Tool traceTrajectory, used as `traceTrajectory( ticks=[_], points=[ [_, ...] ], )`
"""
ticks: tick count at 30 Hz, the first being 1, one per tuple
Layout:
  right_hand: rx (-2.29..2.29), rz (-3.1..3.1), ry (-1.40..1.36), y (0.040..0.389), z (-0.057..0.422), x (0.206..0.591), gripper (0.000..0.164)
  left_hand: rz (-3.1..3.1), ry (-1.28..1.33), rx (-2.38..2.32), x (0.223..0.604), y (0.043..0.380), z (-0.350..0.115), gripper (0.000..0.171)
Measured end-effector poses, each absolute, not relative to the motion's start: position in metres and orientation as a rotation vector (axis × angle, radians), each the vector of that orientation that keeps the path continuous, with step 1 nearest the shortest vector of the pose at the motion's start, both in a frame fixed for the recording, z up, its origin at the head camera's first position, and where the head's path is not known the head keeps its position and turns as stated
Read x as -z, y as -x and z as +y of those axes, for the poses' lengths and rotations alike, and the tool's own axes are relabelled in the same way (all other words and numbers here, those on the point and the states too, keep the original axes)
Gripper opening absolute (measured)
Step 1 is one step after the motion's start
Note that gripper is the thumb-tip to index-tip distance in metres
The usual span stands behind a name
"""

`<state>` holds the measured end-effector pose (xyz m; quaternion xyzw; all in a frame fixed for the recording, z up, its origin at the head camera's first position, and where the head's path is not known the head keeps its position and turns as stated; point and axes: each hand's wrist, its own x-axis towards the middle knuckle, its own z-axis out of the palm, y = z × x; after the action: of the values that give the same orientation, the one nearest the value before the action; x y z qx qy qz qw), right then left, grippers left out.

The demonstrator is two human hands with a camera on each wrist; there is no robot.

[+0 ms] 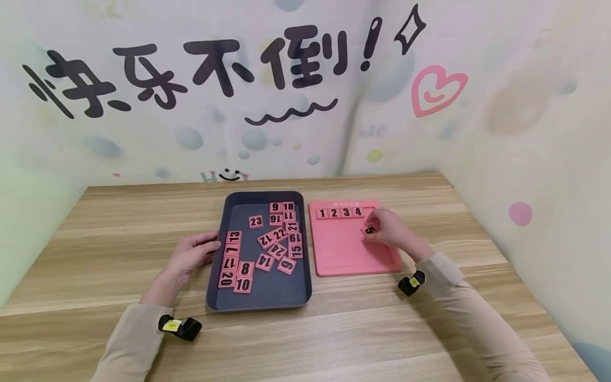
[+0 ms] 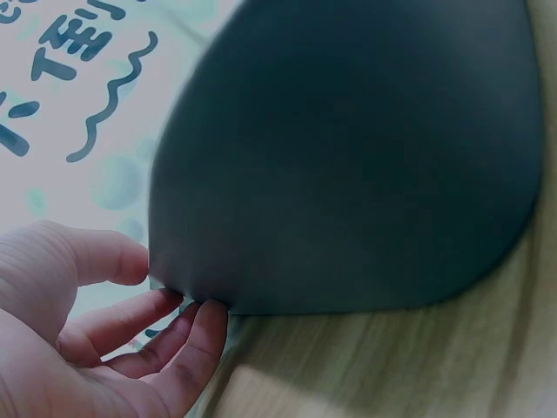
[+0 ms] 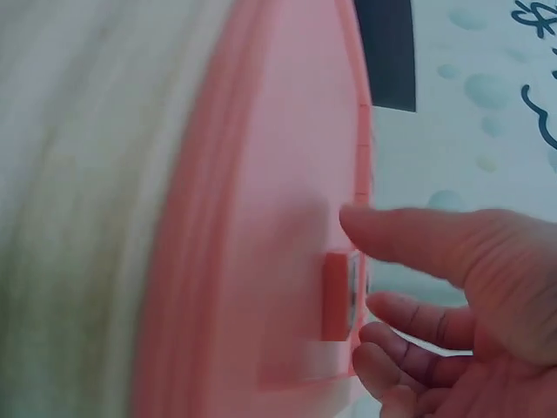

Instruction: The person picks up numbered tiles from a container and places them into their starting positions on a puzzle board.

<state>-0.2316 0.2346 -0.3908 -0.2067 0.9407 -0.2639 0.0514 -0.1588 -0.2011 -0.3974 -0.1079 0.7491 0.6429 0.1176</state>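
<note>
My left hand (image 1: 193,253) rests at the left side of a dark grey tray (image 1: 288,300). In the left wrist view its thumb and fingertips touch the tray's edge (image 2: 348,218). Number tiles, pink with black digits, lie loose in the tray, among them an 8 (image 1: 245,268) and a 23 (image 1: 255,221). My right hand (image 1: 389,228) holds the tilted number 5 tile (image 1: 368,230) at its fingertips, low over a pink board (image 1: 341,257). Tiles 1 (image 1: 322,213), 2, 3 and 4 (image 1: 358,212) form a row along the board's top.
Tray and board stand side by side on a wood-grain table (image 1: 353,329), with a narrow gap between them. A printed wall (image 1: 296,143) with large black characters rises behind the table. Black cameras are strapped to both wrists.
</note>
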Motion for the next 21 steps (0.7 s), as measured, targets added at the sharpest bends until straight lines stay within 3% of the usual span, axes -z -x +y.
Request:
traceTrajectory(
  ticks=[9, 21],
  points=[
    [0.820, 2.872, 0.483, 0.232, 0.237, 0.390, 0.017, 2.195, 0.331, -1.876, 0.397, 0.159, -0.201, 0.050],
    [0.744, 3.014, 0.604, 0.253, 0.241, 0.393, 0.015, 2.186, 0.350, -1.873, 0.397, 0.160, -0.201, 0.052]
  ],
)
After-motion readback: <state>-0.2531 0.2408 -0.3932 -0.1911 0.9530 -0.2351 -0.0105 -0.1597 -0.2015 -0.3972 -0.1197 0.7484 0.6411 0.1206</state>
